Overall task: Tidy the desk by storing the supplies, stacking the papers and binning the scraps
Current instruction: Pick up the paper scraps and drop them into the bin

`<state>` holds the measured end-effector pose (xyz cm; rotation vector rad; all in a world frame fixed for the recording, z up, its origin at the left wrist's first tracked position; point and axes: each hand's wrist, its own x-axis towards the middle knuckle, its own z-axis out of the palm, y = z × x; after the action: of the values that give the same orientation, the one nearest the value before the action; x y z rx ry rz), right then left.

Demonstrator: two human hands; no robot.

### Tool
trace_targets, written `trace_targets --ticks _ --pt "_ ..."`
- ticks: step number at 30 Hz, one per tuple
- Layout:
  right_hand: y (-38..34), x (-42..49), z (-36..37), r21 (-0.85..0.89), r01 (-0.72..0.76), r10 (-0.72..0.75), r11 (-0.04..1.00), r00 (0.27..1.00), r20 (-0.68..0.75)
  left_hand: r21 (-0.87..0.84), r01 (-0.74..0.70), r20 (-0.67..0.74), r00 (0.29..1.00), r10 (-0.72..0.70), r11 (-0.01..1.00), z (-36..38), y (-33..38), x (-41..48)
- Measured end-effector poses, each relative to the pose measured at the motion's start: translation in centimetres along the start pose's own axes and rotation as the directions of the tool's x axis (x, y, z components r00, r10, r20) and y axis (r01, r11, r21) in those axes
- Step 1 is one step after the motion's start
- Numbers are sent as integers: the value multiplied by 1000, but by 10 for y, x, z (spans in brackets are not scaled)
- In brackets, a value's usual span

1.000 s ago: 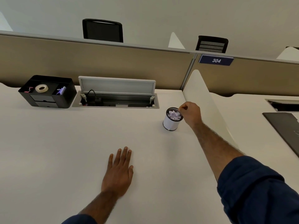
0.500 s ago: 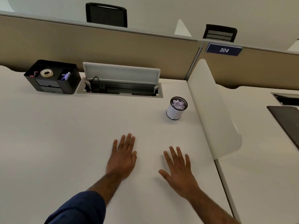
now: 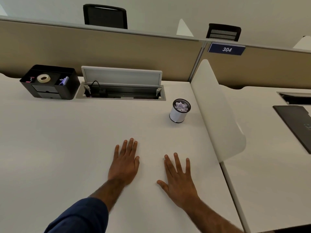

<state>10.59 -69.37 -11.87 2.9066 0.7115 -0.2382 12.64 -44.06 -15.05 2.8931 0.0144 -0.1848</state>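
White cup (image 3: 178, 116) of scraps (image 3: 181, 106), black organiser (image 3: 68, 89) with tape (image 3: 43, 78), left hand (image 3: 125, 167), right hand (image 3: 180, 184) spread flat

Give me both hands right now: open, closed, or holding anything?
Left hand: open, flat on the desk, holding nothing.
Right hand: open, fingers spread flat on the desk, holding nothing.

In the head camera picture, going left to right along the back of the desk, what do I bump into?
Black organizer tray → open cable hatch → white cup of paper scraps → white divider panel → dark flat pad on the next desk.
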Motion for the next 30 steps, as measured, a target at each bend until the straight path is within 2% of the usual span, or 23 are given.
trace_targets --ticks 4,7,8,9,11,12,13,15,17,19,20,22,24,26,27,28,30 --pt "-4 9 -10 30 14 -14 999 1000 4 -1 -5 10 1000 5 1000 -3 2 -2" --pt "3 27 -24 293 -77 78 953 997 9 -6 -7 12 1000 7 1000 -6 4 -4" --pt "7 35 -29 449 -138 138 883 990 33 3 -3 17 1000 3 1000 -7 4 -4" --pt "12 44 -39 616 -226 212 755 972 97 12 0 19 1000 0 1000 -8 4 -4" --pt "25 60 -62 856 -387 366 343 894 258 24 -1 22 1000 0 1000 -10 4 -4" --pt "31 66 -72 894 -420 383 154 860 338 25 -2 25 1000 1 1000 -9 3 -4" --pt "39 71 -79 901 -434 370 25 841 395 22 -2 23 1000 1 1000 -8 2 -4" --pt "54 81 -94 894 -435 338 -108 830 445 2 0 7 1000 0 1000 -6 1 -4" --pt "68 91 -107 903 -400 348 -160 833 430 -9 -1 4 1000 1 1000 -6 1 -2" --pt "78 102 -116 921 -371 381 -122 839 388 -5 0 12 1000 1 1000 -6 2 -2" --pt "80 107 -116 928 -367 399 -60 844 359 -2 -1 12 1000 1 1000 -7 2 -2" --pt "76 109 -107 926 -355 418 126 866 275 1 -2 13 1000 2 1000 -8 2 -3" --pt "63 101 -88 863 -304 392 404 910 138 -6 0 7 1000 0 1000 -8 2 -3" --pt "50 82 -58 679 -230 242 697 967 79 2 0 10 1000 0 1000 -8 2 -2" --pt "44 69 -44 567 -197 176 800 980 92 9 -1 14 1000 0 1000 -8 3 -2" --pt "37 56 -31 467 -159 132 870 987 91 11 -1 18 1000 1 1000 -8 3 -2" --pt "26 33 -11 323 -85 71 942 996 54 19 -1 23 1000 0 1000 -10 4 -2"
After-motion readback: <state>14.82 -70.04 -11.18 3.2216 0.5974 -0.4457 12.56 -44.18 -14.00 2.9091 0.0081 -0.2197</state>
